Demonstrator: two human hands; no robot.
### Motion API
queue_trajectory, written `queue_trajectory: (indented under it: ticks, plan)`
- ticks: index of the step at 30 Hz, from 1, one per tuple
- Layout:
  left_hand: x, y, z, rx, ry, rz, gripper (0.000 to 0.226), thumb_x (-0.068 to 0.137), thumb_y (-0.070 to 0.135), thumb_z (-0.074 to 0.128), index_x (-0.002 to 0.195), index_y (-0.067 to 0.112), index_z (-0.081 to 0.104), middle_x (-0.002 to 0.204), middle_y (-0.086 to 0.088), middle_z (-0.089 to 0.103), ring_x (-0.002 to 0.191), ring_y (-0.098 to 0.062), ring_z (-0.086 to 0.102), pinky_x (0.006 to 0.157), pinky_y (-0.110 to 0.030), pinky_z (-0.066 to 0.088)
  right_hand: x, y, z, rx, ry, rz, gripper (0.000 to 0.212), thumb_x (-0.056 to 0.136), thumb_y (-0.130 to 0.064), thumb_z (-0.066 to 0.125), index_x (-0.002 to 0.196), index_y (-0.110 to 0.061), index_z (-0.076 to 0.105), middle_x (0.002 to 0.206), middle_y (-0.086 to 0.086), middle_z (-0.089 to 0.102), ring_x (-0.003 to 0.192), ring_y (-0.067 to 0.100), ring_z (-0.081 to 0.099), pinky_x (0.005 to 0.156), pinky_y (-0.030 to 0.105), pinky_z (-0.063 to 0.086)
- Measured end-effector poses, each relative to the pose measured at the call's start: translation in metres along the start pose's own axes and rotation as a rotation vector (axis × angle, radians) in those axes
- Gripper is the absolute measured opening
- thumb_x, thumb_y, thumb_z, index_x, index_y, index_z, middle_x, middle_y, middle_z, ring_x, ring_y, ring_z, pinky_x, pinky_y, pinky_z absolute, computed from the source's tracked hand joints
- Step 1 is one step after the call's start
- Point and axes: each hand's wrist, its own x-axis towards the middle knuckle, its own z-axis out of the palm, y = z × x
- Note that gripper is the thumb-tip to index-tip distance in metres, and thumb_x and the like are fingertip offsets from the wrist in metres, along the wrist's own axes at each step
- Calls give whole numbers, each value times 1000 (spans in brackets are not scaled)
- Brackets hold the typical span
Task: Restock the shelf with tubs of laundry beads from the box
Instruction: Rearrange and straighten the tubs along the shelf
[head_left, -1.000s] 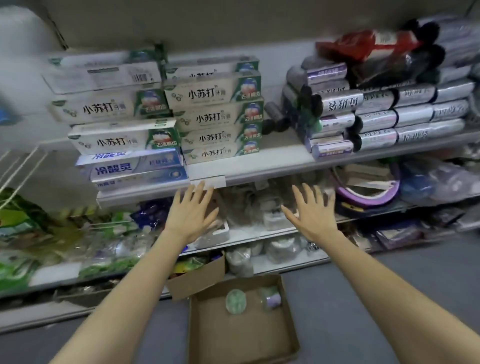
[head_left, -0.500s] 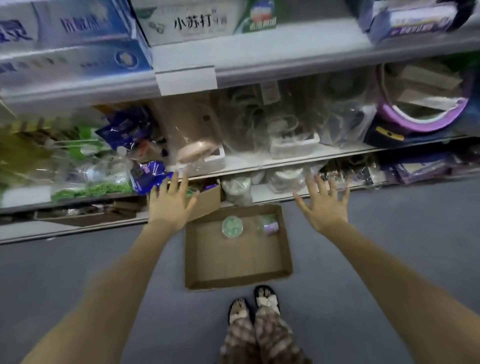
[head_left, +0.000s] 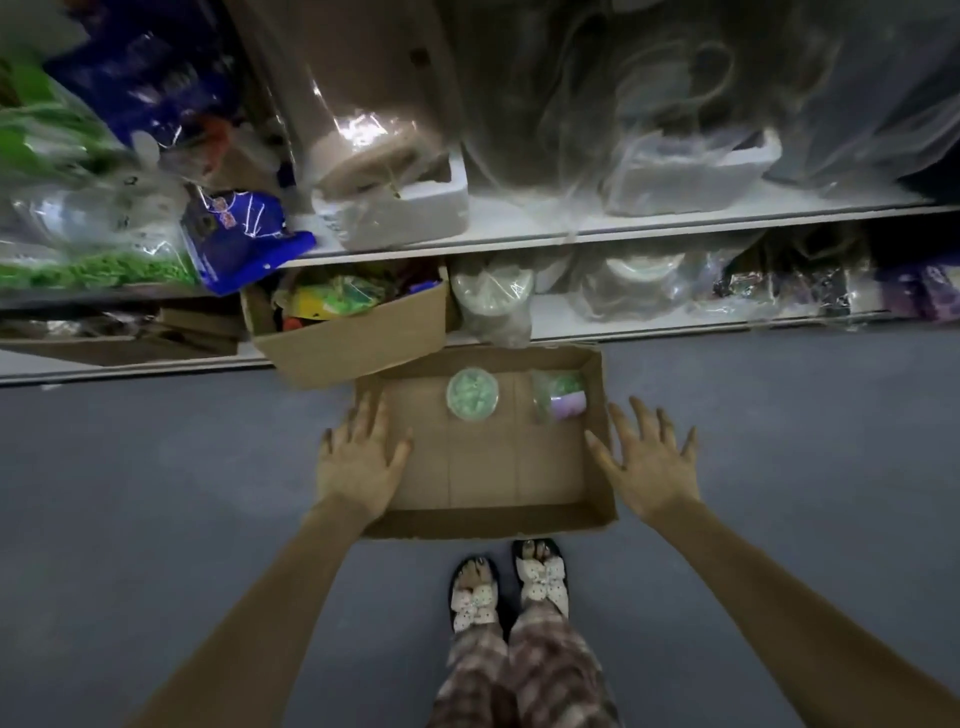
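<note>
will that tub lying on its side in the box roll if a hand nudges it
Probably: the tipped tub looks round and lies on its side on the flat floor of the box, so it may roll. The box wall beside it should stop it soon. Its clear plastic looks smooth, so maybe slippery.

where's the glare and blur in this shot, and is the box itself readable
Head view: glare streaks the plastic wrap on the upper shelf; the green bags at left are smeared; the cardboard box and two tubs read clearly, lit dimly; wide-angle bending at the edges.
</note>
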Motion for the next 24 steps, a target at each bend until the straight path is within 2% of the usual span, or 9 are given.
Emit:
queue_trajectory:
  ticks: [4, 12, 14, 17, 21, 22, 24]
  plan:
    - [19, -5, 50, 14, -30, 47, 62, 98, 48, 18, 150, 21, -1, 158, -2, -1, 144, -23, 5, 116, -42, 7, 24, -4, 49, -68, -52, -48, 64, 95, -59, 16, 150, -31, 1, 159, -2, 0, 146, 28, 2, 114, 56, 2]
    - [61, -33, 115, 22, -62, -10, 61, 98, 47, 19, 150, 21, 1, 158, -3, 2, 144, -23, 7, 115, -41, 7, 77, 3, 129, -83, -92, -87, 66, 95, -60, 17, 151, -26, 9, 159, 0, 2, 146, 28, 1, 115, 56, 4]
    - [69, -37, 131, 30, -84, -18, 61, 98, 47, 19, 150, 20, 0, 158, -3, 2, 144, -24, 7, 115, -40, 8, 88, 9, 150, -96, -101, -86, 77, 88, -69, 6, 150, -25, 12, 159, -1, 4, 146, 27, 1, 115, 56, 3]
    - [83, -39, 157, 101, -138, -1, 61, 98, 47, 18, 149, 21, -4, 158, -1, -1, 143, -24, 5, 115, -40, 8, 103, 14, 176, -79, -121, -97, 102, 64, -73, -15, 150, -26, 12, 159, -1, 4, 146, 27, 1, 115, 53, 0]
    - [112, -33, 182, 183, -155, 85, 62, 97, 48, 15, 149, 23, -9, 158, -1, 0, 143, -24, 6, 115, -41, 10, 130, 18, 201, -151, -141, -201, 122, 52, -81, -32, 151, -22, 7, 159, 4, 5, 146, 26, 2, 118, 43, 4]
    - [120, -30, 185, 177, -149, 107, 62, 97, 48, 14, 148, 23, -10, 158, -1, 0, 143, -23, 6, 114, -41, 10, 139, 20, 205, -146, -132, -221, 118, 57, -82, -27, 151, -19, 6, 159, 6, 5, 146, 26, 3, 119, 41, 5]
    - [137, -23, 190, 145, -140, 151, 62, 97, 48, 14, 149, 23, -10, 158, -1, -2, 143, -23, 5, 114, -41, 10, 160, 21, 212, -90, -97, -228, 95, 79, -76, -2, 151, -14, 1, 159, 7, 2, 146, 26, 2, 119, 37, 7]
